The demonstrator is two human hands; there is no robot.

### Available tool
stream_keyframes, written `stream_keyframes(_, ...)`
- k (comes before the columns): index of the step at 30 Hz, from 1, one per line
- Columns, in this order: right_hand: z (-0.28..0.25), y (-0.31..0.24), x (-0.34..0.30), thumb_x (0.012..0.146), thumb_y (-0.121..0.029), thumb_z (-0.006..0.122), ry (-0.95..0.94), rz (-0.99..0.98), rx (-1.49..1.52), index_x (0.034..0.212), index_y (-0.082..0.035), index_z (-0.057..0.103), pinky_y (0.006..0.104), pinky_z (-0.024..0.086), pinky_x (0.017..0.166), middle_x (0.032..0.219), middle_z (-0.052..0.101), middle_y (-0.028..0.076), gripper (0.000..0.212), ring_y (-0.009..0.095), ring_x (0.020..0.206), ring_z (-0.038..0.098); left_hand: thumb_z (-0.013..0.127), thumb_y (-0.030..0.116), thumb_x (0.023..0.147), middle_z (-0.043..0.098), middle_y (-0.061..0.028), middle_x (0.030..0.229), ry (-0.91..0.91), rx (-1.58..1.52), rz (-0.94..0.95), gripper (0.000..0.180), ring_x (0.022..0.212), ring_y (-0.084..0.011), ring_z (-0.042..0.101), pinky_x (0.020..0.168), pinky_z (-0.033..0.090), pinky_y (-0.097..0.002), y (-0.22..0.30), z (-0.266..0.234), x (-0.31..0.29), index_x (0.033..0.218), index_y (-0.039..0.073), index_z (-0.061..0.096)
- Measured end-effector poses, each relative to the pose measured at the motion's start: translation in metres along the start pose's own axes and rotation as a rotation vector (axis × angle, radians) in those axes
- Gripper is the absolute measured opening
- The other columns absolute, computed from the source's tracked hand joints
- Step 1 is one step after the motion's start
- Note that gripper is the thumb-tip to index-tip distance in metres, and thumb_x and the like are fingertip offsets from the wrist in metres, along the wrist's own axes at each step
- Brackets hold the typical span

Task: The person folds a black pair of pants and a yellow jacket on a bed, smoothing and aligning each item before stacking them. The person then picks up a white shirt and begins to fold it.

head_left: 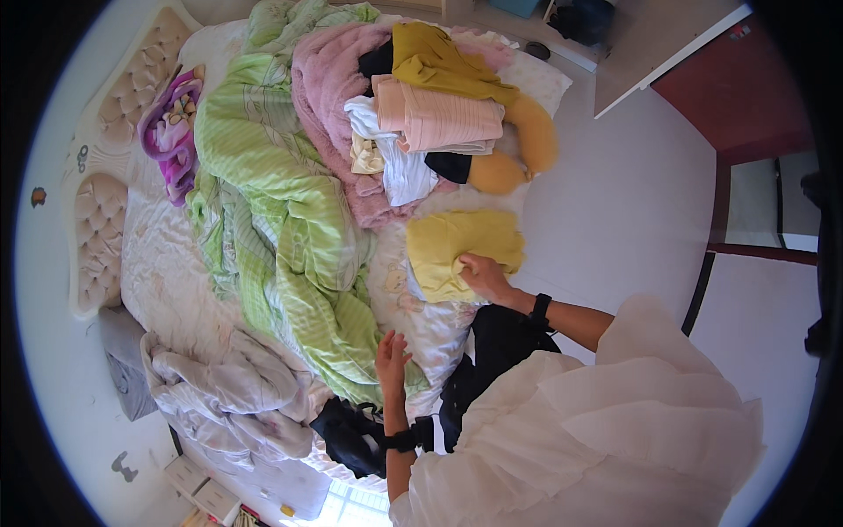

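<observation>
My right hand (486, 277) rests on a yellow folded cloth (439, 246) near the bed's edge, its fingers closed on the fabric. Beneath this cloth, a pale edge shows at its left side. Lower and to the left, my left hand (392, 362) is raised over the bed with its fingers apart, next to the green striped quilt (299, 255) and holding nothing. Beyond the yellow cloth lies a pile with folded peach-pink cloth (448, 119), a white garment (406, 171) and a mustard garment with fluffy cuffs (439, 61), on a pink fleece blanket (325, 97).
A purple patterned cloth (167, 145) lies by the tufted headboard (97, 228). Grey bedding (228, 391) covers the lower left of the bed. Black clothing (356, 439) lies beside my left forearm. An open cabinet door (667, 53) stands at the far right above pale floor (615, 193).
</observation>
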State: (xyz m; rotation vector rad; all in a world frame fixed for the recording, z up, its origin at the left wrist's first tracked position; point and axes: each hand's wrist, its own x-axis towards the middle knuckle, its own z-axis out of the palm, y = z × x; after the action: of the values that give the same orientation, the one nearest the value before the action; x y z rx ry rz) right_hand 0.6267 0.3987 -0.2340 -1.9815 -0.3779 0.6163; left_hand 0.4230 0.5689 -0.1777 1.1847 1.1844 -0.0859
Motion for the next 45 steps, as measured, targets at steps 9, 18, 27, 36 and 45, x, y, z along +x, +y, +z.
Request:
stream_keyframes(9, 0.037, -0.122, -0.059, 0.079, -0.013, 0.057, -0.696, -0.722, -0.002, 0.088, -0.008, 0.06, 0.0379, 0.048, 0.067, 0.084, 0.057, 0.008, 0.01, 0.027, 0.082, 0.058, 0.045, 0.023, 0.093, 0.061, -0.0128, 0.108, -0.199, -0.265, -0.171, 0.035, 0.091, -0.0248, 0.062, 0.076, 0.052, -0.0336, 0.028, -0.014, 0.022, 0.118, 0.0, 0.051)
stream_keyframes(18, -0.004, -0.007, 0.018, 0.079, -0.03, 0.062, -0.088, -0.206, -0.493, 0.113, -0.003, 0.05, 0.0425, 0.045, 0.078, 0.095, 0.055, 0.019, 0.045, 0.034, 0.091, 0.055, 0.04, 0.022, 0.095, 0.056, -0.0161, 0.119, -0.01, -0.495, -0.005, 0.037, 0.107, -0.0283, 0.057, 0.089, 0.049, -0.0407, -0.051, -0.084, 0.008, 0.123, 0.0, 0.048)
stream_keyframes(27, 0.081, 0.03, 0.046, 0.082, -0.028, 0.061, -0.534, 0.514, 0.316, 0.096, -0.004, 0.056, 0.0258, 0.048, 0.06, 0.076, 0.059, 0.005, 0.027, 0.013, 0.068, 0.058, 0.047, 0.018, 0.086, 0.06, -0.0118, 0.106, 0.175, -0.239, 0.108, 0.03, 0.092, -0.0231, 0.059, 0.079, 0.048, -0.0327, -0.044, -0.095, -0.025, 0.107, 0.0, 0.059)
stream_keyframes(36, 0.066, -0.11, 0.097, 0.081, -0.02, 0.062, -0.77, -0.095, 0.073, 0.099, -0.006, 0.061, 0.0281, 0.05, 0.072, 0.092, 0.062, 0.006, 0.023, 0.014, 0.083, 0.06, 0.05, 0.007, 0.081, 0.062, -0.01, 0.097, 0.445, 0.145, 0.461, 0.017, 0.089, -0.0205, 0.057, 0.078, 0.045, -0.0294, 0.016, -0.129, -0.074, 0.088, -0.003, 0.061)
stream_keyframes(45, 0.129, -0.156, 0.01, 0.073, -0.023, 0.062, -0.763, -0.864, -0.394, 0.098, -0.006, 0.058, 0.0415, 0.044, 0.075, 0.085, 0.059, 0.012, 0.031, 0.032, 0.082, 0.057, 0.05, 0.006, 0.087, 0.061, -0.0102, 0.091, 0.38, -0.259, 0.823, 0.009, 0.079, -0.0174, 0.059, 0.072, 0.052, -0.0325, 0.059, -0.149, -0.109, 0.084, 0.0, 0.055)
